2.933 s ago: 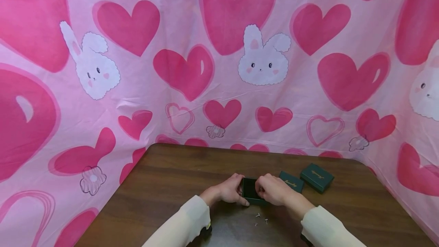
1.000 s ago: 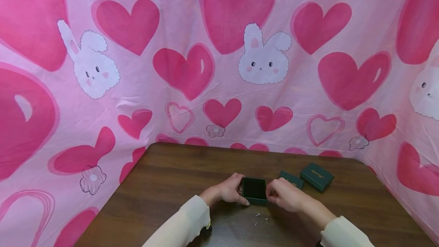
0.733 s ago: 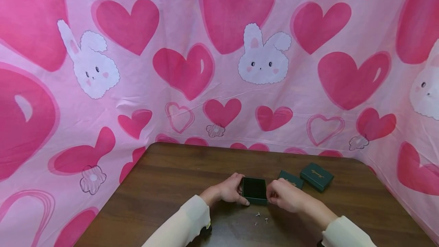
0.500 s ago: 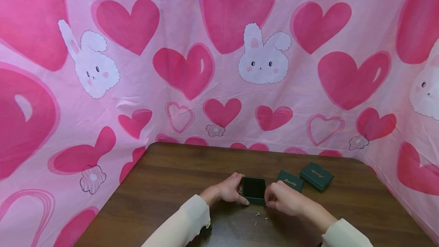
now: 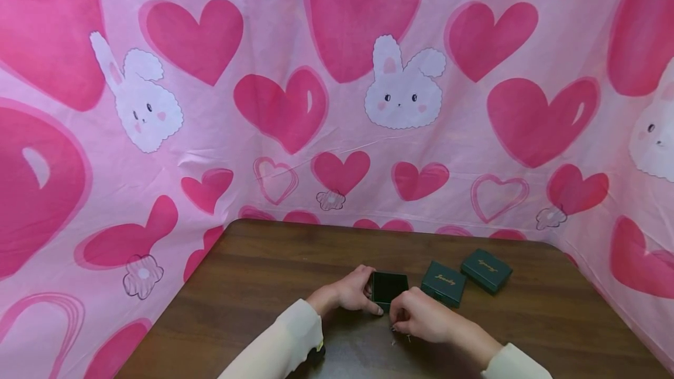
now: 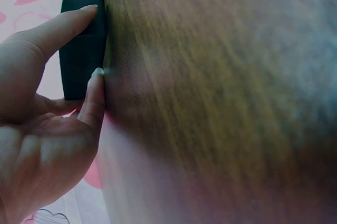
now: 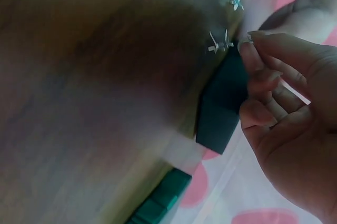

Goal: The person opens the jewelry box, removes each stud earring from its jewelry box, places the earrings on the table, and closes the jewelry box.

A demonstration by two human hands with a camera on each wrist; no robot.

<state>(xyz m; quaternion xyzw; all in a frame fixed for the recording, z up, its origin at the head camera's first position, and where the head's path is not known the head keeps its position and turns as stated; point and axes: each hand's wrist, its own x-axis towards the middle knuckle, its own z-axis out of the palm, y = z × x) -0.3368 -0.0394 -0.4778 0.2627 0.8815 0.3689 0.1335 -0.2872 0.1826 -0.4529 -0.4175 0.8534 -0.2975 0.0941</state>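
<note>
At the middle of the table, my left hand (image 5: 350, 291) grips a lidless dark green jewelry box (image 5: 388, 288) with a black inside. In the left wrist view its thumb lies along the box's side (image 6: 81, 50), fingers at the end and lower edge. My right hand (image 5: 421, 316) is just in front of the box's near right corner. In the right wrist view its thumb and forefinger pinch a tiny silvery ear stud (image 7: 250, 38), mostly hidden by the fingertips. Close by lie loose ear studs (image 7: 236, 2) with thin posts, one stud (image 5: 409, 338) just below the hand.
Right of the lidless box sits a green box (image 5: 444, 283) with gold lettering. Another green lettered box (image 5: 486, 271) lies behind it to the right. The brown wooden table (image 5: 274, 268) ends at a pink heart-print cloth (image 5: 337, 180).
My right hand has moved from the box's right side toward me and leftward, to the studs. It uncovers more of the nearer green box. My left hand stays on the jewelry box.
</note>
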